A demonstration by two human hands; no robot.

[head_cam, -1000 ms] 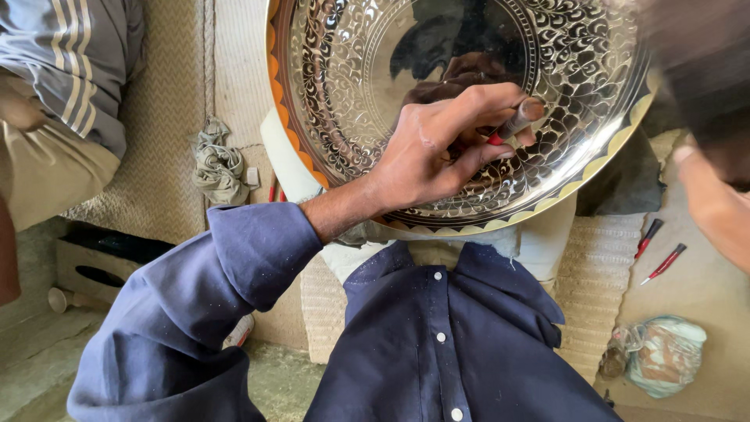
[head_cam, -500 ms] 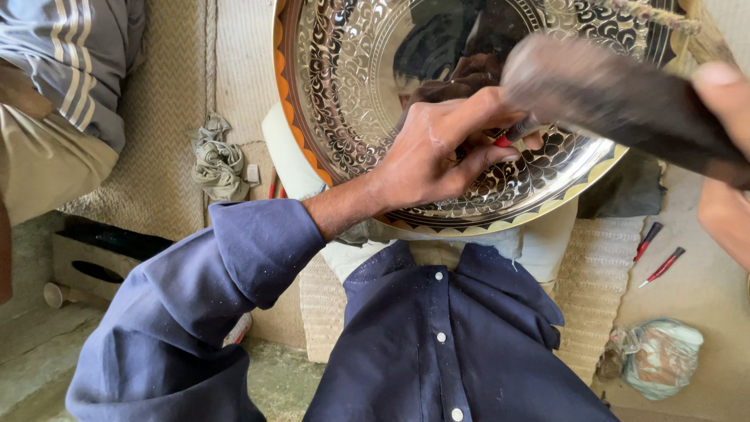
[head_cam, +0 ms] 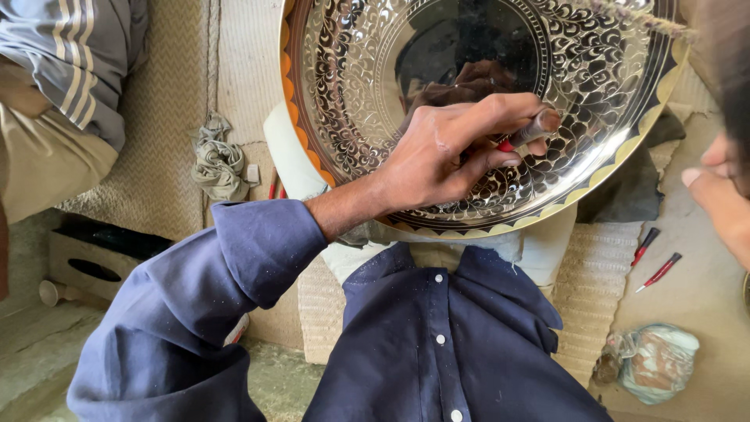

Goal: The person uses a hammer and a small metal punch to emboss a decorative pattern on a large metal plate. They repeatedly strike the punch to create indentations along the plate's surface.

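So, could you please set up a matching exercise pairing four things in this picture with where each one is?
Things:
1. engraved metal tray
2. crumpled rag
3. loose red-tipped tools
4. left hand

Places:
A. on the mat at the right
B. on the tray, gripping a chisel
C. propped in front of the person
D. on the mat left of the tray

Pairs: 1-C, 2-D, 3-A, 4-B

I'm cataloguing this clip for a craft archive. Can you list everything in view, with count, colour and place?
Engraved round metal tray: one, silver with orange scalloped rim, top centre.
Red-banded chisel: one, dark, on tray.
Loose red-handled tools: two, right mat.
Crumpled rag: one, grey-green, left of tray.
Bundled cloth: one, pale, bottom right.
Woven mat: beige, underneath.
Another person's striped sleeve: top left.
Left hand: grips chisel.
Right hand: right edge, blurred.
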